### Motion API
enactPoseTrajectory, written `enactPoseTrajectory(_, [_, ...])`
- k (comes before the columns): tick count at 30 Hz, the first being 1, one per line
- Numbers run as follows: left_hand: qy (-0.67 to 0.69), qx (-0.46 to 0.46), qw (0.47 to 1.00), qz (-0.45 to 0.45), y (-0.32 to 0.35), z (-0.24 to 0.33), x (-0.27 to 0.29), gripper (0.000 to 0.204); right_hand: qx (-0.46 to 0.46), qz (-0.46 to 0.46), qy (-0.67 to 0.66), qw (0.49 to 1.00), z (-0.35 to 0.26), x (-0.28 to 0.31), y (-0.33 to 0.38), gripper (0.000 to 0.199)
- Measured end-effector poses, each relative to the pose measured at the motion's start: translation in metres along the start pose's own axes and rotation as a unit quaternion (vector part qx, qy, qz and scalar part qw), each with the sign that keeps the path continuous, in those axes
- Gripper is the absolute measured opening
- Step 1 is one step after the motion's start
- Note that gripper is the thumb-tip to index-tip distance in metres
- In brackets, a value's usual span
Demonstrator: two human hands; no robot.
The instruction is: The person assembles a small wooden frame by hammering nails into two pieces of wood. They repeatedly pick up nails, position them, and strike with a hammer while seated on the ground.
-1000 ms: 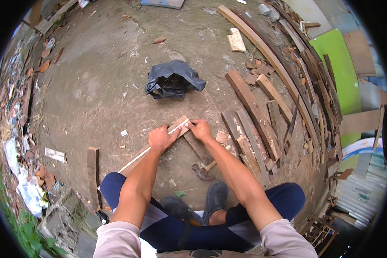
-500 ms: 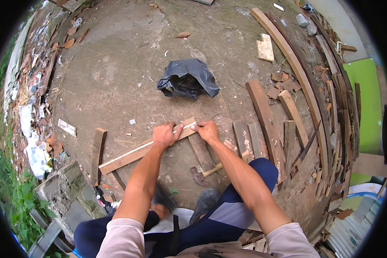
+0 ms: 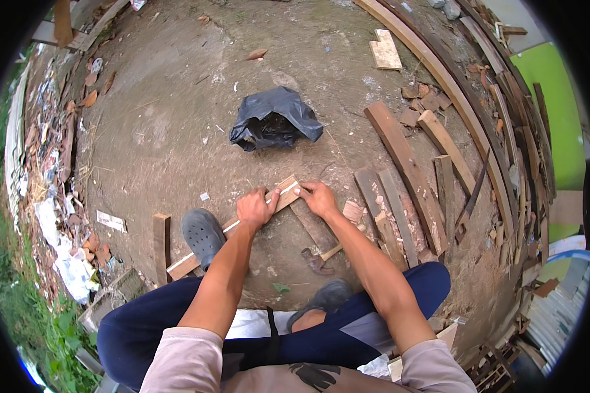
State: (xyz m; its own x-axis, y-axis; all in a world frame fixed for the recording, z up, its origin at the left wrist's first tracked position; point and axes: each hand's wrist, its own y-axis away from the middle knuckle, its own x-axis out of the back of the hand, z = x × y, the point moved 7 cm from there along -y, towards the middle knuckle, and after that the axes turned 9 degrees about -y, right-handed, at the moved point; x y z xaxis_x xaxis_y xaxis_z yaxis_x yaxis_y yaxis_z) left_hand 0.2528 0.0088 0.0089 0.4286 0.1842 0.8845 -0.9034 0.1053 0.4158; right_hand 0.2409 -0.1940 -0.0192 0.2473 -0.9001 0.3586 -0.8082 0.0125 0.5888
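Note:
A wooden board (image 3: 283,200) with a thin white strip along its top slants across the ground in front of me. My left hand (image 3: 257,206) is closed round the board near its far right end. At that end my right hand (image 3: 320,200) is closed, thumb and fingers pinching the corner by the white strip. My left grey clog (image 3: 202,233) presses on the board's lower left part. Under the raised end, a short wooden block (image 3: 312,226) lies on the ground. A hammer (image 3: 316,261) lies by its near end, with its handle partly behind my right forearm.
A black plastic bag (image 3: 275,118) stands open-mouthed beyond my hands. Wooden beams (image 3: 406,173) and offcuts lie to the right. At the left are a short upright-looking wood piece (image 3: 161,245), a concrete block (image 3: 115,298) and scattered litter (image 3: 59,236).
My left foot has come forward and out to the left, onto the board. Both hands keep their hold on the board's far end. The view has shifted a little.

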Motion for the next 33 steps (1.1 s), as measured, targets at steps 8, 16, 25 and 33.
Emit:
enactPoseTrajectory(8, [0.050,-0.054,0.997,0.038,0.004,-0.005,0.009,0.062,0.073,-0.013,-0.078,0.994,-0.008,-0.002,0.026,0.050])
enactPoseTrajectory(16, [0.101,-0.061,0.992,0.038,-0.001,-0.010,0.005,0.066,0.086,0.173,-0.037,0.980,-0.030,-0.017,0.000,0.033])
enactPoseTrajectory(25, [0.129,-0.069,0.987,0.071,0.000,-0.014,0.002,0.066,0.083,0.208,-0.051,0.973,-0.035,-0.026,0.010,0.027])
enactPoseTrajectory(33, [0.138,-0.077,0.987,0.029,0.003,-0.010,-0.001,0.072,0.068,0.192,-0.043,0.978,-0.034,-0.020,0.011,0.028])
